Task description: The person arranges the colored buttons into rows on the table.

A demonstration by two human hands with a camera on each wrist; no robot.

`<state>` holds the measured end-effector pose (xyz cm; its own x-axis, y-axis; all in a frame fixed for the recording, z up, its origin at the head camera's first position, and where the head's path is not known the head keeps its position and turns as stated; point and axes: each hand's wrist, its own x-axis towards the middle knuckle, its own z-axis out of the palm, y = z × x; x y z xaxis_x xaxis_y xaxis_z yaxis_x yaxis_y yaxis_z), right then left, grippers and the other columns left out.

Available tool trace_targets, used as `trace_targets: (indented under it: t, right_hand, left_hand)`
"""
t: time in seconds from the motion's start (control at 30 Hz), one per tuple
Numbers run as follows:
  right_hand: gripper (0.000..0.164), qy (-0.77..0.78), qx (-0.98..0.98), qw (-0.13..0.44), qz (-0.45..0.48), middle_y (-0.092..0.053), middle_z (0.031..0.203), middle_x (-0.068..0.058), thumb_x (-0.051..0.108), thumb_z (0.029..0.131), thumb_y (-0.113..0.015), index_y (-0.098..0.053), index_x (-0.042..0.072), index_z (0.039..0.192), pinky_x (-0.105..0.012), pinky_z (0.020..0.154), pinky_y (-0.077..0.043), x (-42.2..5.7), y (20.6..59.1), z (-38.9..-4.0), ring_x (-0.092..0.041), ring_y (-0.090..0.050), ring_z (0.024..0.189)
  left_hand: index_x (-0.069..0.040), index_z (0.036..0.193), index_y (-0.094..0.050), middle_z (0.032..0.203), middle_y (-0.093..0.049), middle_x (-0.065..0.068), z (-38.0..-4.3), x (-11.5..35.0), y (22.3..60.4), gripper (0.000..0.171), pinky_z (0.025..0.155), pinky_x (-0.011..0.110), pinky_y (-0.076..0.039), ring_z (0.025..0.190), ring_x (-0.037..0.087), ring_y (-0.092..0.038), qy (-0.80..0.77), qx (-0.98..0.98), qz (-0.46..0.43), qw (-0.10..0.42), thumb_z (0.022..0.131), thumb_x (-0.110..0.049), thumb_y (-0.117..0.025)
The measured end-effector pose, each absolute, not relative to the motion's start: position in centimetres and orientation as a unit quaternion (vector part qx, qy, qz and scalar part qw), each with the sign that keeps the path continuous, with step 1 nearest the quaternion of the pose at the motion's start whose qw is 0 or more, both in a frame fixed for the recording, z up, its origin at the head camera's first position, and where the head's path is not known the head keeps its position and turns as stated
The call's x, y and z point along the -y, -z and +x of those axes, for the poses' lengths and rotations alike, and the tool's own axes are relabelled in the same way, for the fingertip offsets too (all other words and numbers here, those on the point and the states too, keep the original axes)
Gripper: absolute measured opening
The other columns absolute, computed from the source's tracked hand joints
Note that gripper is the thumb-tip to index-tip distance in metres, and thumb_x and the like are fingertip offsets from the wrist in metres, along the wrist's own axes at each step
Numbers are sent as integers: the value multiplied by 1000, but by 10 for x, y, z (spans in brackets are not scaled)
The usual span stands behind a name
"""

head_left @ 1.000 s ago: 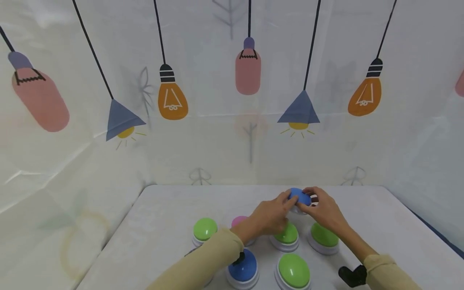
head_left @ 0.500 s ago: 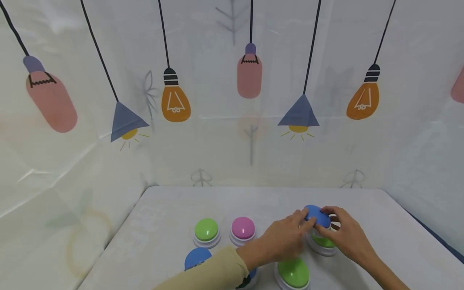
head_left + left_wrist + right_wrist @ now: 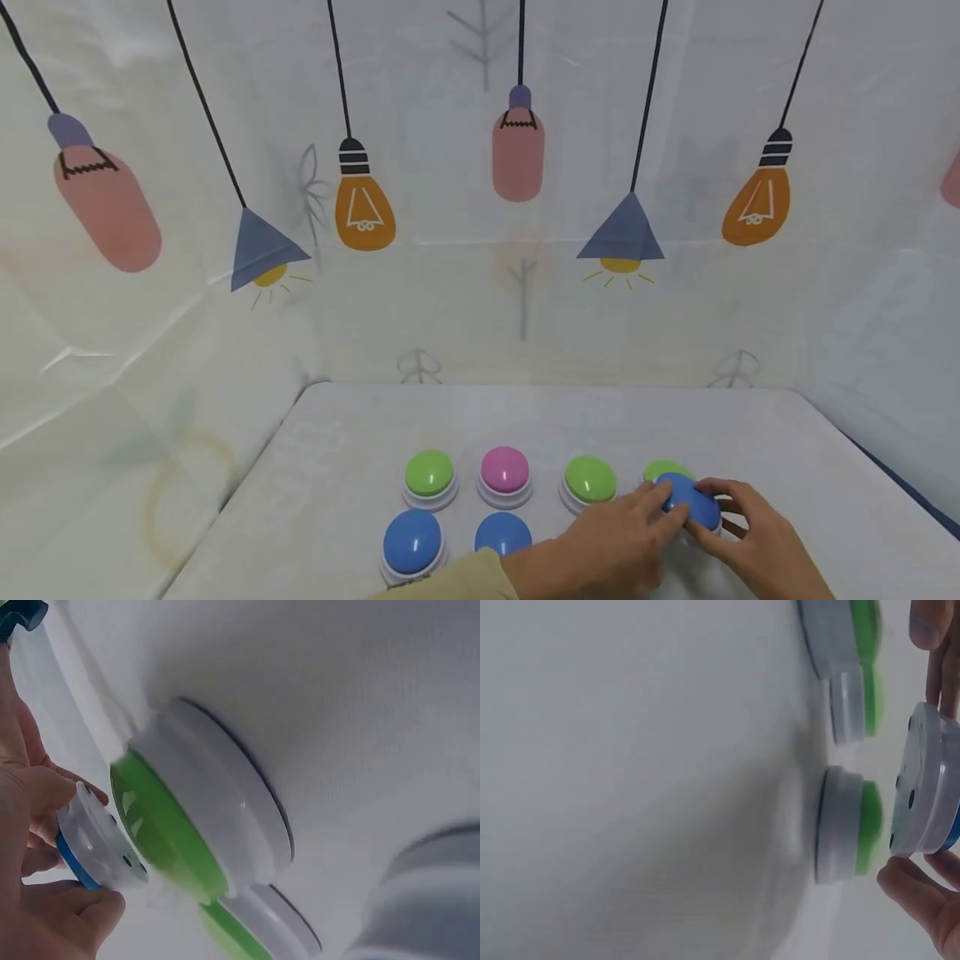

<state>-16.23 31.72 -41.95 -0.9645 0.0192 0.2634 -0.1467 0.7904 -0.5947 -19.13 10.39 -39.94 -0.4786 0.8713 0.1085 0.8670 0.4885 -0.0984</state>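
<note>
In the head view, both hands hold a push button [image 3: 692, 505] with a blue dome and a white base. My left hand [image 3: 600, 546] pinches its left side, and my right hand [image 3: 768, 537] grips the right side. Both wrist views show the button lifted off the table, with dark round feet on its underside. Just behind it in the head view, a green button [image 3: 663, 468] is partly covered. The left wrist view has a large green button [image 3: 202, 802] beside the held one. Another green button [image 3: 851, 825] stands near it in the right wrist view.
On the white table [image 3: 360, 425] stand a far-left green button [image 3: 429, 473], a pink button [image 3: 505, 471] and another green button [image 3: 589, 479]. Two blue buttons, one left [image 3: 412, 542] and one right [image 3: 503, 533], are nearer. A lamp-printed curtain [image 3: 450, 308] hangs behind the table.
Both hands have brought the blue button from the back of the table toward me and rightward, past the right-hand green button. My left forearm now covers the front green button and uncovers the blue ones.
</note>
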Motion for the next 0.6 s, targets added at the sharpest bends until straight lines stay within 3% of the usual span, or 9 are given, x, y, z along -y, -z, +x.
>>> trace_targets:
  t: [0.23, 0.33, 0.6]
  right_hand:
    - [62, -309, 939, 149, 24, -59, 118, -21, 22, 74, -87, -56, -4, 120, -37, 68, -60, -322, 436, -149, -43, -65, 100]
    - [64, -316, 939, 138, 13, -58, 119, -21, 23, 74, -87, -55, -5, 122, -37, 69, -60, -325, 443, -143, -44, -63, 102]
    - [70, -340, 937, 76, -6, -57, 123, -20, 27, 74, -86, -52, -5, 126, -40, 75, -60, -332, 458, -139, -44, -60, 108]
  left_hand:
    - [-16, 156, -29, 159, -32, 7, -182, -105, 408, 81, 103, 17, -40, 142, 17, -37, -55, 829, -548, 96, 93, -61, -55]
    - [-15, 156, -29, 158, -33, 8, -177, -105, 410, 76, 104, 16, -38, 141, 16, -38, -60, 821, -559, 100, 97, -59, -48]
    - [-19, 158, -25, 161, -26, 1, -171, -105, 415, 73, 104, 14, -38, 143, 10, -32, -35, 827, -560, 23, 99, -57, -46]
